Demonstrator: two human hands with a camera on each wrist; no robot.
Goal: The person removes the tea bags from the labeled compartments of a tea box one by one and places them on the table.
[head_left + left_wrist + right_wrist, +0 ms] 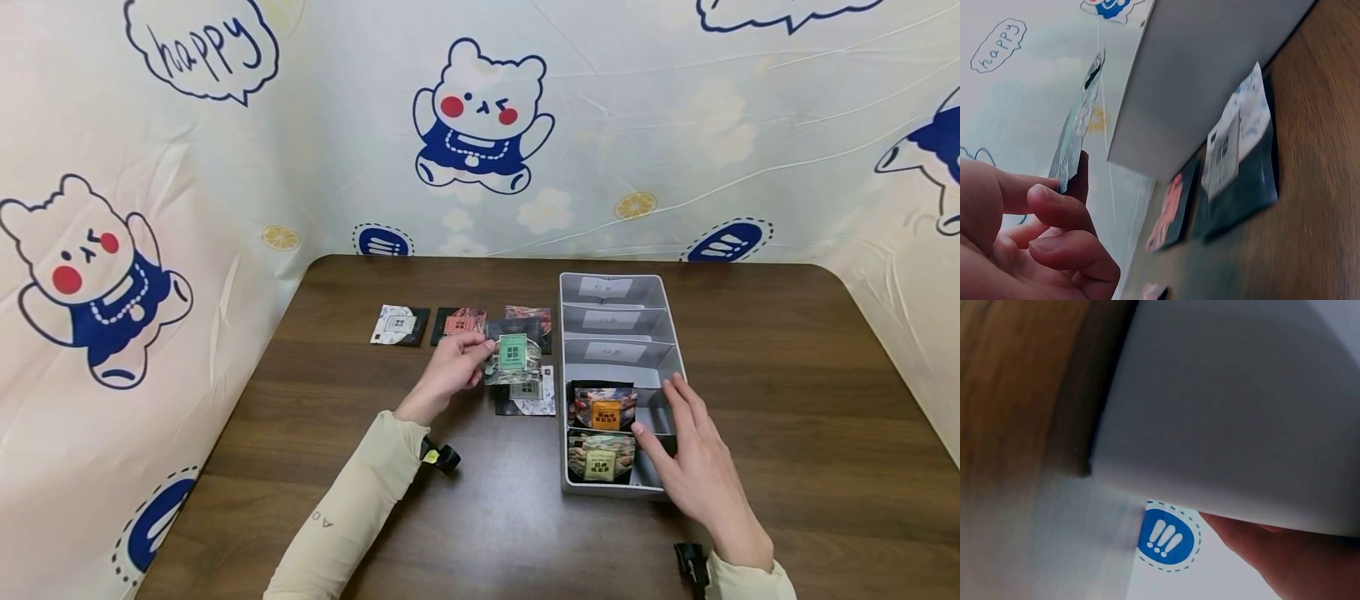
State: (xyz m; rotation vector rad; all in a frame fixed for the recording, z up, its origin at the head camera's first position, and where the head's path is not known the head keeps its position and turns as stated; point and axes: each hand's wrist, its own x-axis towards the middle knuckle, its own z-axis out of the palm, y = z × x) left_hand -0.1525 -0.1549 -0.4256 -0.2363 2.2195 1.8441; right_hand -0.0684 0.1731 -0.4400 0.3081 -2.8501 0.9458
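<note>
Pinched by its edge between the thumb and fingers of my left hand (450, 371) is a dark sachet with a green label (513, 352); in the left wrist view the sachet (1075, 134) appears edge-on above the table. My right hand (701, 467) rests over the right rim of a grey divided box (615, 490), fingers fairly straight. Its thumb reaches inside, close to an orange-labelled sachet (606, 414); whether they touch I cannot tell. A yellow-green-labelled sachet (600, 467) lies in the nearest compartment. The right wrist view mostly shows the box's outer wall (1229, 412).
Left of the box lie a white-and-black sachet (536, 404), partly under the held one, a red sachet (528, 313), another red-labelled sachet (459, 322) and a white-and-black one (397, 325). The box's far compartments carry white paper labels (611, 320). A printed cloth (637, 133) hangs behind the table.
</note>
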